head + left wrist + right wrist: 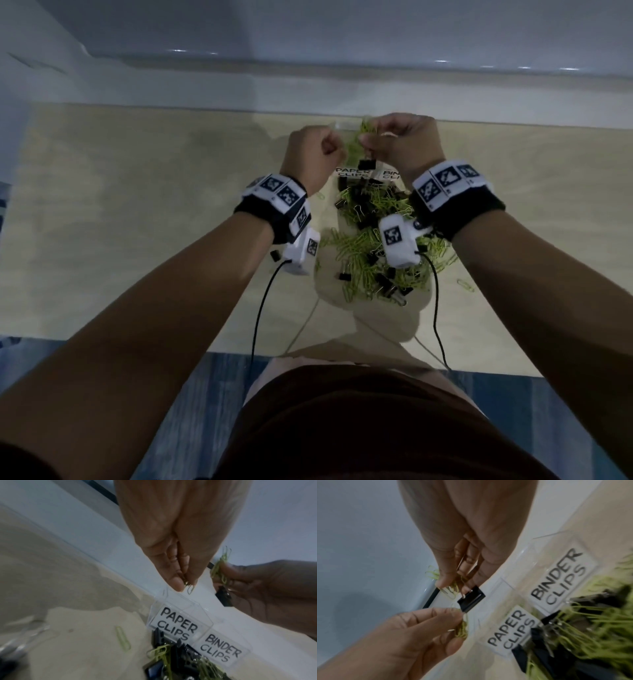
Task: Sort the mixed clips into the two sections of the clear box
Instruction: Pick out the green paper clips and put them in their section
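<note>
Both hands are raised over the clear box (346, 127), whose front carries the labels PAPER CLIPS (177, 624) and BINDER CLIPS (221, 649). My left hand (317, 150) pinches a few green paper clips (189, 588) above the paper clip section. My right hand (394, 144) holds a tangle of green paper clips (452, 586) and a black binder clip (471, 601) that hangs from its fingers. The mixed pile (373, 246) of green paper clips and black binder clips lies on the table in front of the box.
A beige table (137, 205) ends at a white wall ledge (308, 65) just behind the box. Stray paper clips (122, 639) and a binder clip (275, 255) lie apart from the pile. Wrist camera cables (260, 308) hang toward my body.
</note>
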Demonstrator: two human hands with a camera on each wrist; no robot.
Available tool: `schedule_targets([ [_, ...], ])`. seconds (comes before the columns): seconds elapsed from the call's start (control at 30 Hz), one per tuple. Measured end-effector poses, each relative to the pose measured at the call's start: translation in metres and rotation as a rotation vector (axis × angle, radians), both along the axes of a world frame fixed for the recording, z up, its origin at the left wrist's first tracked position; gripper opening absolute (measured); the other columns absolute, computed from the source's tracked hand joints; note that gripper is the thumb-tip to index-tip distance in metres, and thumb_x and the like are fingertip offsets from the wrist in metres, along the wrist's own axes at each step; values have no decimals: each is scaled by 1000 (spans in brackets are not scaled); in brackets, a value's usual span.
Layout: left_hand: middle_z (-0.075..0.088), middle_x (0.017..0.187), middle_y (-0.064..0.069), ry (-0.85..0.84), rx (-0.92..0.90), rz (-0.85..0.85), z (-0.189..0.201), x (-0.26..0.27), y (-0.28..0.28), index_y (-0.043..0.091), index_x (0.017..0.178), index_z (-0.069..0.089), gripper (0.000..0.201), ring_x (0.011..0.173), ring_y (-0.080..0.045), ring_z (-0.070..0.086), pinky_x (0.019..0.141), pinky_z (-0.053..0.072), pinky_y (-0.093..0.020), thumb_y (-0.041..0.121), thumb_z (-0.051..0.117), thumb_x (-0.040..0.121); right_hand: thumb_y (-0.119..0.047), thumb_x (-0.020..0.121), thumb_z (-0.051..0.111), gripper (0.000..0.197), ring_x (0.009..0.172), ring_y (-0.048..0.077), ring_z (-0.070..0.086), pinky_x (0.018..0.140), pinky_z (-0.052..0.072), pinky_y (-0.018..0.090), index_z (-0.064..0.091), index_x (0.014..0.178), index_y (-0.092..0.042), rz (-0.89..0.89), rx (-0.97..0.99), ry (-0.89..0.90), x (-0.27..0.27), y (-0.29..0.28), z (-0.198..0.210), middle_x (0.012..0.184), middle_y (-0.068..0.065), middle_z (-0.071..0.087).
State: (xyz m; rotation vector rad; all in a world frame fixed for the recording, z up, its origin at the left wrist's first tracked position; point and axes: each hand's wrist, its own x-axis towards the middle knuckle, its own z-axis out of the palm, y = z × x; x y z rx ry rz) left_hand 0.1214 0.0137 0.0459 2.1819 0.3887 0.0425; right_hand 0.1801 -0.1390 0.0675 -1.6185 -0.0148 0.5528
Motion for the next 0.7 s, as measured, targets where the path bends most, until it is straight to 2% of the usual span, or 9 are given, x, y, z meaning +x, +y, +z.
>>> schedule_targets([
  [0.1,66,75,0,42,40,40,-3,18,-6,8,82,70,8,63,-6,57,56,40,-6,16,68,81,3,69,76,13,63,21,66,66,56,31,69,79,0,-69,52,41,11,13,-1,71,8,67],
  [0.17,71,82,-6,61,57,24,-4,23,-9,7,86,71,12,68,-9,58,62,41,-13,17,66,83,4,70,76,11,65,22,67,69,57,34,70,77,-2,-90,58,76,11,16,-4,72,9,67],
  [0.23,72,90,-9,42,64,-1,-3,22,-11,5,94,71,15,73,-8,59,67,42,-12,13,62,84,5,70,75,11,67,22,66,72,58,35,70,75,-4,-128,72,117,7,15,-8,71,9,68],
  [0.3,72,99,-10,7,10,5,-4,16,-11,5,104,69,24,84,-11,63,80,49,-16,3,57,84,6,71,74,12,68,22,65,69,57,33,69,75,-4,-185,83,152,3,15,-12,72,11,68],
  [0.37,71,101,-8,18,-115,67,-7,6,-12,6,109,66,28,89,-13,65,86,52,-22,2,57,83,7,71,74,13,67,22,65,68,56,32,68,74,-5,-236,90,174,-1,15,-16,74,13,66],
  [0.47,70,93,-7,59,-371,178,-10,-8,-21,13,107,62,29,87,-19,67,82,57,-37,8,65,78,6,72,73,16,66,22,66,68,56,34,69,69,-9,-275,115,216,-7,18,-20,73,11,67],
  [0.5,69,90,-6,64,-421,201,-9,-10,-25,13,106,60,31,86,-21,67,79,58,-37,8,69,77,5,73,73,17,64,22,66,65,55,33,69,67,-10,-281,114,224,-10,19,-20,71,9,68],
  [0.6,67,82,-7,54,-456,241,-6,-16,-30,15,102,57,33,77,-21,66,70,56,-33,4,72,75,4,74,72,14,64,20,66,64,57,32,67,72,-9,-289,121,263,-17,21,-19,69,7,69],
  [0.7,68,82,-8,74,-419,196,-9,-28,-23,16,102,57,35,80,-21,67,75,58,-37,3,73,74,3,74,72,14,67,19,67,71,57,32,67,72,-10,-307,124,275,-13,22,-16,69,6,71],
])
